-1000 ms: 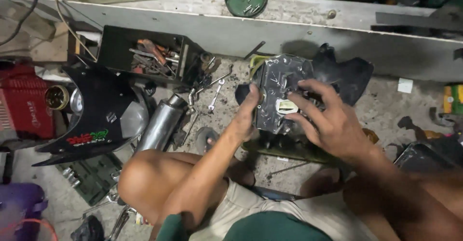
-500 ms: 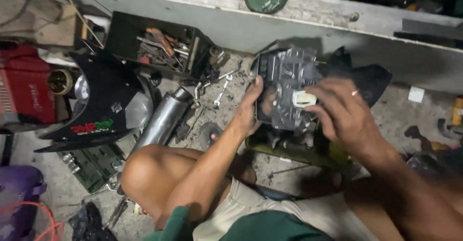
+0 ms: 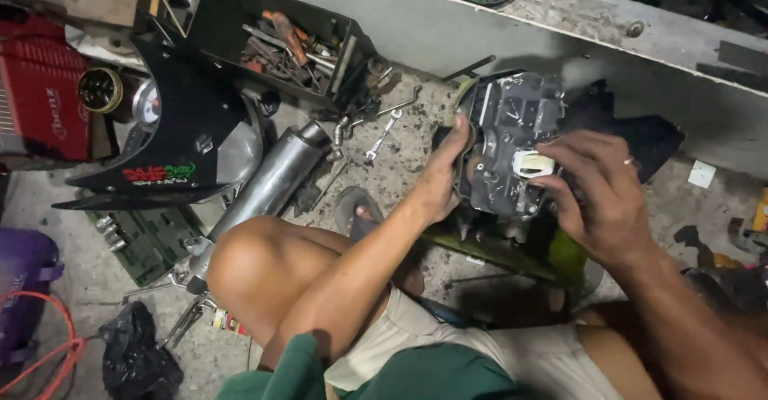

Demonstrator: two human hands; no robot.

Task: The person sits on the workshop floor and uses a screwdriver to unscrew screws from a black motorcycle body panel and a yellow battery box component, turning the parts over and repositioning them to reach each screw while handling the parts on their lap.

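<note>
I sit on the floor with a dark grey instrument housing [image 3: 512, 132] held upright in front of me, its back side with moulded ribs facing me. My left hand [image 3: 445, 178] grips its left edge, thumb up along the rim. My right hand [image 3: 596, 196] rests on its right side, fingers closed on a small white connector plug [image 3: 533, 163] on the back of the housing. Whether the plug is seated in the housing I cannot tell.
A black tool tray [image 3: 276, 44] with screwdrivers and pliers stands at the back. A chrome exhaust pipe [image 3: 268, 188], a black fairing [image 3: 180, 140] with a gauge, loose spanners [image 3: 382, 134], a green socket case [image 3: 144, 240], a red case [image 3: 44, 100] and a grey ledge [image 3: 576, 24] surround me.
The view has shifted so the housing sits further right and higher. My right hand's fingers have stayed on the white plug; my left hand keeps its hold on the edge.
</note>
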